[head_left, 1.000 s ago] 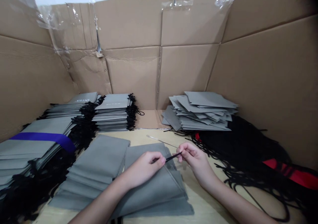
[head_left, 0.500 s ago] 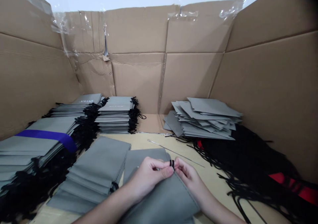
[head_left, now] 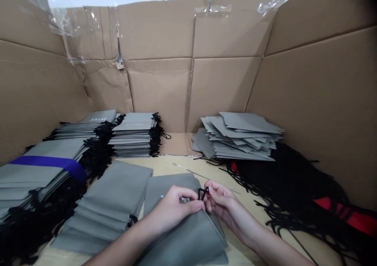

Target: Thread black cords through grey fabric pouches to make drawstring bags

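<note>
A grey drawstring pouch (head_left: pixel 188 238) lies in front of me, its upper corner raised between my hands. My left hand (head_left: pixel 179 207) pinches that corner at the base of a black cord (head_left: pixel 202 193). The cord forms a small crossed loop above the fabric. My right hand (head_left: pixel 222 201) has thumb and forefinger closed on the cord's other side; its remaining fingers curl below. Another grey pouch (head_left: pixel 167 181) lies partly hidden behind my left hand. Left of it is a fanned pile of grey pouches (head_left: pixel 118 191). Beyond my hands rests a thin metal needle-like rod (head_left: pixel 188 169).
Stacks of corded pouches (head_left: pixel 132 136) stand at the back left, with a purple-banded stack (head_left: pixel 44 179) nearer. Loose grey pouches (head_left: pixel 244 136) are heaped at the back right, beside a bundle of black cords (head_left: pixel 294 179) with red bands. Cardboard walls (head_left: pixel 159 89) enclose the table (head_left: pixel 173 162).
My right hand has turned and opened its lower fingers a little, drawing the cord from two tight strands into a crossed loop. The left hand keeps its pinch. The view has shifted slightly.
</note>
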Demonstrator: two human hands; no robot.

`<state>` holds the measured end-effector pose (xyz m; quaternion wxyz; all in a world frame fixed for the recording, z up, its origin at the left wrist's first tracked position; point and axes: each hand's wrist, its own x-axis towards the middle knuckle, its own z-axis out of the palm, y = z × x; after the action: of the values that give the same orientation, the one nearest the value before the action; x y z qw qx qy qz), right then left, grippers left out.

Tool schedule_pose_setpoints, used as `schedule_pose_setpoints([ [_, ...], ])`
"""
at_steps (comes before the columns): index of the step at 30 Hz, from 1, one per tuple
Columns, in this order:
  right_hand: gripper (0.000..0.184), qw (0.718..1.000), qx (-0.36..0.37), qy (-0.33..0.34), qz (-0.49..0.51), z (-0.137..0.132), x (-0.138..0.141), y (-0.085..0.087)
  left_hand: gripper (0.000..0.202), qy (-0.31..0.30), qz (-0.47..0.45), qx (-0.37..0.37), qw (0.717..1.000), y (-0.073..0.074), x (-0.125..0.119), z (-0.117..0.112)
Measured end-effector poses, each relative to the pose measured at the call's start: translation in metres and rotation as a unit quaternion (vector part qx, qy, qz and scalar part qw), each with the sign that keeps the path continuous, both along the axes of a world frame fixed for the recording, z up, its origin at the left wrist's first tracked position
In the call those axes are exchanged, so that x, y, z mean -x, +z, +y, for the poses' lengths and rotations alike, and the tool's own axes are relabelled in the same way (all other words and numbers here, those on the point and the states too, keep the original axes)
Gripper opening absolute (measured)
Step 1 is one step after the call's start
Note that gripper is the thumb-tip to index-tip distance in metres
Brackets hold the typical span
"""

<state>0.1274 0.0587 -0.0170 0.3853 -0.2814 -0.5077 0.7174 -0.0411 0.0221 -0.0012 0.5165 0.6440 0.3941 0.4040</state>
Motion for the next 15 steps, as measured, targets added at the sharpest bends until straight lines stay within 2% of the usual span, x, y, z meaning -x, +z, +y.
schedule_pose_setpoints([
  [3, 0.018, 0.998, 0.027, -0.005, 0.051, 0.005, -0.004, -0.004, 0.029, -0.008, 0.032, 0.035, 0.999, -0.005, 0.000, 0.001],
  [5, 0.014, 0.996, 0.047, -0.003, 0.074, 0.009, -0.007, -0.006, 0.029, 0.000, 0.068, 0.021, 0.997, -0.008, 0.000, 0.002],
  [8, 0.010, 0.989, 0.118, 0.023, 0.085, 0.013, -0.011, -0.004, 0.026, 0.040, 0.136, -0.024, 0.990, -0.009, 0.001, 0.001],
  [12, 0.023, 0.977, 0.198, 0.060, 0.051, 0.014, -0.013, 0.003, 0.025, 0.049, 0.186, -0.065, 0.979, -0.005, 0.002, -0.002],
  [15, 0.031, 0.980, 0.175, 0.097, 0.016, 0.009, -0.010, 0.005, 0.026, 0.030, 0.189, -0.072, 0.979, -0.003, 0.003, -0.003],
])
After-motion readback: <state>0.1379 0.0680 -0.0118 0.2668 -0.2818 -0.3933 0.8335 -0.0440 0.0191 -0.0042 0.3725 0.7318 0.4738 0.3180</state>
